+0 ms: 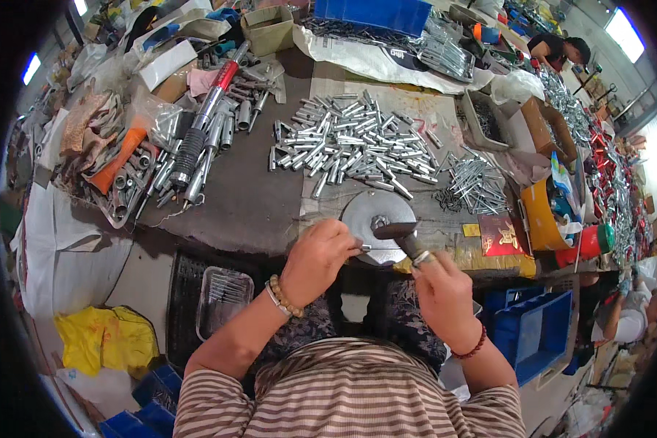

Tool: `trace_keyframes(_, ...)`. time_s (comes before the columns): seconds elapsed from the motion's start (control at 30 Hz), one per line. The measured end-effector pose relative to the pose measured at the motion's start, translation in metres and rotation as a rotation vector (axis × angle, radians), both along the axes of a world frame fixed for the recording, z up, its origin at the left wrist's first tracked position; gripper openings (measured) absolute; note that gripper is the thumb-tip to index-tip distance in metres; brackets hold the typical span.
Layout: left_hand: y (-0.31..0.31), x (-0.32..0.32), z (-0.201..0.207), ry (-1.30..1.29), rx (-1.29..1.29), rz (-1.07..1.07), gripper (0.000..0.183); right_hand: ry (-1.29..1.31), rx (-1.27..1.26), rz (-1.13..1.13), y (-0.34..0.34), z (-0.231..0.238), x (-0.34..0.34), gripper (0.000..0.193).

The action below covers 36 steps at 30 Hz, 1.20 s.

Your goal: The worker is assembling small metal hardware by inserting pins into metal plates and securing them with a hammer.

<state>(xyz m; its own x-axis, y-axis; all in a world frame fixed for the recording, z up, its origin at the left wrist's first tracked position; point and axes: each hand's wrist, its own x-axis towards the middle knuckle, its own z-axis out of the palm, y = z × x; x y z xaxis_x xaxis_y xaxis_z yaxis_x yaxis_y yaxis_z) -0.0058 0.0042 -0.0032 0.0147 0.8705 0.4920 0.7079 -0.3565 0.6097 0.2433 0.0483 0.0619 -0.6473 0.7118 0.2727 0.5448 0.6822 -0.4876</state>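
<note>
My left hand (315,257) pinches a small metal piece (364,248) by one end over the near left part of a round grey metal disc (359,214). Most of that piece is hidden by the fingers. My right hand (445,292) is wrapped round the handle of a hammer (395,231), whose dark head hangs over the right part of the disc. A short metal fitting (379,221) stands at the disc's middle. Beyond it spreads a heap of shiny metal tubes (350,139). Thin metal pins (477,181) are piled to its right.
At the left lie a red and black tool (206,120), sockets, work gloves (87,131) and an orange-handled item (118,159). A red card (501,235) and a yellow container (544,213) are at the right. A blue crate (536,332) stands below the table edge.
</note>
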Motion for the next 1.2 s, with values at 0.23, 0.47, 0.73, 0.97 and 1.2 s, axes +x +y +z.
trace_keyframes(0.23,-0.003,0.003,0.003,-0.054,-0.036,0.039,0.012,0.173,-0.262,-0.027,0.041,-0.002,-0.007,0.026)
trace_keyframes(0.47,-0.003,0.007,0.002,-0.056,-0.067,0.064,0.012,0.016,0.054,0.004,0.049,-0.014,-0.003,0.027)
trace_keyframes(0.73,-0.008,0.006,0.0,-0.05,-0.092,0.075,0.019,-0.116,0.165,0.034,0.015,-0.021,-0.01,0.02)
trace_keyframes(0.97,-0.035,0.036,-0.007,-0.251,-0.038,0.243,0.038,0.05,-0.481,0.031,-0.003,-0.035,-0.007,0.026)
trace_keyframes(1.2,-0.043,0.058,-0.012,-1.173,-0.384,0.172,0.056,0.222,-0.994,-0.047,-0.022,-0.031,-0.017,0.022)
